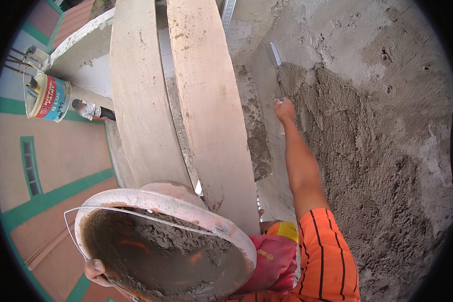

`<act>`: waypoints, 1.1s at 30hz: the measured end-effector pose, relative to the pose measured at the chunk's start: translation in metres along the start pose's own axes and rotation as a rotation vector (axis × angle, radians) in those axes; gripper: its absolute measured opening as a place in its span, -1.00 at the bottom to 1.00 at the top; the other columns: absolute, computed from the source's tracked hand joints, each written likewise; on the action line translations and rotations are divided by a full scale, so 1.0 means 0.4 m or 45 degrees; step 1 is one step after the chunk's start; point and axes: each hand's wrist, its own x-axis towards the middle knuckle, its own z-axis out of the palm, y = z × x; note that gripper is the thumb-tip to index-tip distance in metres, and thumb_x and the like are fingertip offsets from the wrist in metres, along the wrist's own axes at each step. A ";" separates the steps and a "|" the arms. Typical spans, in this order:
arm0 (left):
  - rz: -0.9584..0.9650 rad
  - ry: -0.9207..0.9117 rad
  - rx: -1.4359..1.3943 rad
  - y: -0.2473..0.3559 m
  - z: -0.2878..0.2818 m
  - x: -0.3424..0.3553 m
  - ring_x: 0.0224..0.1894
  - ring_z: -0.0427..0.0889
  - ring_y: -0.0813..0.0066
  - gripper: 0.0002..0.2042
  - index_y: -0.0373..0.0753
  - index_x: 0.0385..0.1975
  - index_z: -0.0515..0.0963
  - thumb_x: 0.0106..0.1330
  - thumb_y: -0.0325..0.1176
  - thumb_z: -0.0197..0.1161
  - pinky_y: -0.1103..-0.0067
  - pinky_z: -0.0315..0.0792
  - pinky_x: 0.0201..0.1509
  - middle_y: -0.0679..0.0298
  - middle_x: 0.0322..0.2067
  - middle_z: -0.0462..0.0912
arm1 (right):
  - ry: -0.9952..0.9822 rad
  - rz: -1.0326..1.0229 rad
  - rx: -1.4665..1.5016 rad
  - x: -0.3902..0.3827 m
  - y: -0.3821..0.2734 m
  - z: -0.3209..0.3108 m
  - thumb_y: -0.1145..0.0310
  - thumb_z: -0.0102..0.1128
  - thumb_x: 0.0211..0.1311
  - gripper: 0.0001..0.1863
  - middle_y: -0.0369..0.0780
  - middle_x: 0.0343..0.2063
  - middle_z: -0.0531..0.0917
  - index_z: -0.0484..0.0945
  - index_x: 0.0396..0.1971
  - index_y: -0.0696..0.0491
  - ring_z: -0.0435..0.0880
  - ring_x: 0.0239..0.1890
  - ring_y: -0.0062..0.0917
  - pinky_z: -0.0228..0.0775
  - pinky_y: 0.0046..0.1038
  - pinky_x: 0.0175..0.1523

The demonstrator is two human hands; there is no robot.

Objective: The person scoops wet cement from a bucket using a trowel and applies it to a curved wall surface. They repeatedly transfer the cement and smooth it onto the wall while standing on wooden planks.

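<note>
My left hand (95,272) grips the rim of a wide, crusted bucket (239,254) that holds wet grey mortar (151,256), with a thin wire handle lying across it. My right hand (284,108) is stretched out to the plastered wall, closed on what looks like a trowel (282,89), mostly indistinct against the surface. Rough wet plaster (347,181) covers the wall right of the hand, with paler, smoother render above it. A short metal strip (275,54) stands on the wall just above my right hand.
Two long planks (206,100) run away from me. At upper left hang a red-and-blue labelled pail (53,100) with tools in it and, beyond, a person (90,109) far off. A building wall (65,151) with green bands is on the left.
</note>
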 end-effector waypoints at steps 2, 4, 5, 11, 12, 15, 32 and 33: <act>-0.005 0.005 0.000 0.004 -0.001 0.006 -0.27 0.60 0.18 -0.36 -0.56 -0.02 0.45 -0.14 -0.24 0.18 0.44 0.49 -0.16 -0.04 -0.26 0.61 | -0.005 0.041 -0.010 -0.020 -0.001 -0.034 0.05 0.12 0.26 -0.57 0.06 -0.12 0.64 0.54 -0.09 0.11 0.59 0.02 -0.04 0.42 -0.10 0.08; -0.012 -0.002 0.002 0.002 0.001 0.010 -0.27 0.60 0.18 -0.36 -0.56 -0.02 0.45 -0.14 -0.23 0.18 0.44 0.49 -0.16 -0.05 -0.26 0.61 | 0.029 0.047 -0.012 -0.049 0.019 -0.050 0.05 0.12 0.27 -0.58 0.04 -0.15 0.65 0.53 -0.08 0.09 0.61 -0.02 -0.03 0.43 -0.10 0.05; -0.020 -0.013 0.000 -0.001 0.004 0.015 -0.27 0.60 0.17 -0.36 -0.56 -0.02 0.45 -0.14 -0.23 0.19 0.44 0.49 -0.16 -0.05 -0.26 0.61 | 0.069 0.054 0.032 -0.060 0.027 -0.061 0.04 0.12 0.27 -0.58 0.04 -0.16 0.66 0.54 -0.10 0.09 0.61 -0.03 -0.04 0.43 -0.10 0.04; -0.077 -0.074 -0.039 0.002 0.020 0.021 -0.27 0.59 0.16 -0.34 -0.56 -0.02 0.44 -0.15 -0.21 0.20 0.43 0.48 -0.17 -0.06 -0.27 0.61 | 0.245 0.061 0.135 -0.170 0.057 -0.130 0.01 0.14 0.26 -0.58 0.01 -0.24 0.68 0.56 -0.14 0.06 0.65 -0.15 -0.06 0.44 -0.12 -0.04; -0.093 -0.089 -0.058 -0.004 0.026 0.022 -0.27 0.59 0.16 -0.34 -0.56 -0.02 0.44 -0.15 -0.20 0.20 0.43 0.48 -0.17 -0.06 -0.27 0.61 | 0.268 0.086 0.142 -0.199 0.069 -0.142 0.01 0.14 0.26 -0.59 0.01 -0.25 0.68 0.56 -0.14 0.06 0.65 -0.16 -0.05 0.45 -0.13 -0.05; -0.125 -0.136 -0.089 -0.004 0.046 0.021 -0.27 0.59 0.16 -0.33 -0.56 -0.01 0.44 -0.15 -0.19 0.20 0.43 0.48 -0.18 -0.06 -0.27 0.60 | 0.291 0.076 0.151 -0.276 0.093 -0.194 0.03 0.13 0.27 -0.59 -0.01 -0.24 0.68 0.55 -0.10 0.05 0.65 -0.15 -0.07 0.44 -0.14 -0.06; -0.293 -0.384 -0.193 -0.008 0.061 0.032 -0.26 0.58 0.12 -0.29 -0.54 -0.01 0.44 -0.19 -0.15 0.20 0.39 0.48 -0.18 -0.10 -0.29 0.59 | 0.629 -0.116 -0.056 -0.666 0.009 -0.615 0.17 0.25 0.22 -0.69 -0.07 -0.36 0.70 0.58 -0.15 0.06 0.68 -0.27 -0.14 0.45 -0.19 -0.15; -0.303 -0.393 -0.191 -0.007 0.063 0.030 -0.26 0.59 0.11 -0.29 -0.55 -0.01 0.44 -0.21 -0.15 0.19 0.39 0.49 -0.16 -0.11 -0.28 0.60 | 0.606 -0.208 -0.019 -0.676 -0.030 -0.637 0.19 0.26 0.22 -0.70 -0.09 -0.38 0.70 0.58 -0.15 0.07 0.68 -0.30 -0.20 0.46 -0.24 -0.17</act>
